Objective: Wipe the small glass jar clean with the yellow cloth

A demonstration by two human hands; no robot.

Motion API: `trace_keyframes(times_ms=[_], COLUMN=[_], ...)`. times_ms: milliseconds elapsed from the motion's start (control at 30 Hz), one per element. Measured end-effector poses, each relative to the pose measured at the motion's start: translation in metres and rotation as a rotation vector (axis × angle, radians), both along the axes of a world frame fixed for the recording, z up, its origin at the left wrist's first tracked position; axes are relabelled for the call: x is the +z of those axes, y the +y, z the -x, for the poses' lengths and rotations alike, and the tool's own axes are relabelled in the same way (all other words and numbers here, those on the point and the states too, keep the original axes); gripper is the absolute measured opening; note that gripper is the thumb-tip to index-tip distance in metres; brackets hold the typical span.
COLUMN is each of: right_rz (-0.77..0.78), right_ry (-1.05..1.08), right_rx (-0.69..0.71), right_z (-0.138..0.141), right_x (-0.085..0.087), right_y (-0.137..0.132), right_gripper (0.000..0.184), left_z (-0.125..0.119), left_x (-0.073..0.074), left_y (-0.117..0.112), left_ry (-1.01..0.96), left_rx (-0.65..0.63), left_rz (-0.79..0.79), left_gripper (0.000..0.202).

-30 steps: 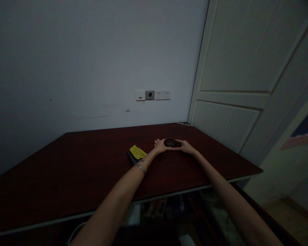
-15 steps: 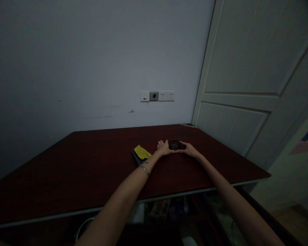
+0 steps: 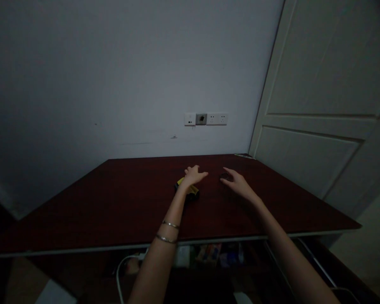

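Note:
A small dark round object [image 3: 224, 176], perhaps glass, sits on the reddish-brown table [image 3: 139, 202]; its kind is hard to make out in the dim light. My right hand [image 3: 238, 182] is at its right side, with thumb and fingers apart around it. The hand hides part of the object, and I see no firm grip. My left hand [image 3: 194, 175] is open with fingers spread, holding nothing. It hovers over a folded yellow and black cloth [image 3: 193, 191], which the wrist partly covers. Two bracelets [image 3: 167, 239] circle my left forearm.
Behind the table rises a pale wall with a row of sockets [image 3: 205, 119]. A white panelled door [image 3: 307, 147] stands along the right side. Below the table's front edge is an open space with assorted items [image 3: 209, 253] and a white cable [image 3: 118, 274].
My left hand has let go of the dark object and moved left over the cloth, its fingers spreading. My right hand has loosened but stays beside the object. The view has shifted left.

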State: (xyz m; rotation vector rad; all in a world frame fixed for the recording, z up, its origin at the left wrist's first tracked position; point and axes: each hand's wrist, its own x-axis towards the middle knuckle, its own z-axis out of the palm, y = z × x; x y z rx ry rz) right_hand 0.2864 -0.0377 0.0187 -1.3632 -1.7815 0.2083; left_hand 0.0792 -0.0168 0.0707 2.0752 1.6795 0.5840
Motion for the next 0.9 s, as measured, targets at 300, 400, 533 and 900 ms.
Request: trace_keyframes(times_ms=[300,400,533,900], right_rz=[-0.088,-0.011,0.443,0.772], right_ry=[-0.046,0.071,0.241,0.092], right_rx=[0.112,0.173,0.5,0.709], right_z=[0.07,0.085,0.103,0.106], right_x=[0.01,0.02,0.032,0.058], right_y=[-0.052,-0.103,-0.166,-0.167], right_gripper=[0.038,0.026,0.027,0.02], left_z=[0.055,0.054,0.049,0.069], left_x=[-0.025,-0.028,-0.045,-0.079], left_y=[-0.077,-0.123,-0.194,-0.232], left_ry=[-0.146,-0.315,-0.447,-0.483], left_rx=[0.187,0.208,-0.033,-0.018], left_rz=[-0.259,-0.516,-0.653,-0.577], left_gripper=[0.04,0.026,0.022,0.024])
